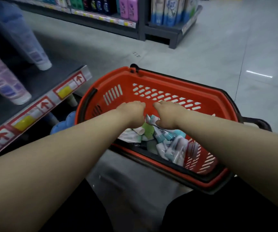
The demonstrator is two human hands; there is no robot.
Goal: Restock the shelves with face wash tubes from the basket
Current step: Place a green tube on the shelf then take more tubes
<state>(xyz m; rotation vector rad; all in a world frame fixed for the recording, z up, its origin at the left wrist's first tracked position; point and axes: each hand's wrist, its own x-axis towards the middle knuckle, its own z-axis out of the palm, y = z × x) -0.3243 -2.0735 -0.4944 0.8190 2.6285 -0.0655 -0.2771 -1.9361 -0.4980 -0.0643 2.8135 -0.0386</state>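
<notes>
A red plastic basket (pixel 168 77) with black handles sits on the floor in front of me. A pile of face wash tubes (pixel 170 143), white, teal and green, lies in its bottom. Both my arms reach down into it. My left hand (pixel 131 113) is curled over a green and white tube (pixel 147 129), its fingers bent down out of sight. My right hand (pixel 168 113) is just beside it, with its thumb against a white and teal tube (pixel 151 118). Whether either hand grips a tube is hidden.
A dark shelf (pixel 39 81) with red-arrow price labels juts in at left, touching the basket's left side. It holds upside-down tubes, purple-white (pixel 32 47) and pink (pixel 2 81). A blue object (pixel 64 123) lies under it. Stocked shelves (pixel 101 7) line the far aisle across grey tile floor.
</notes>
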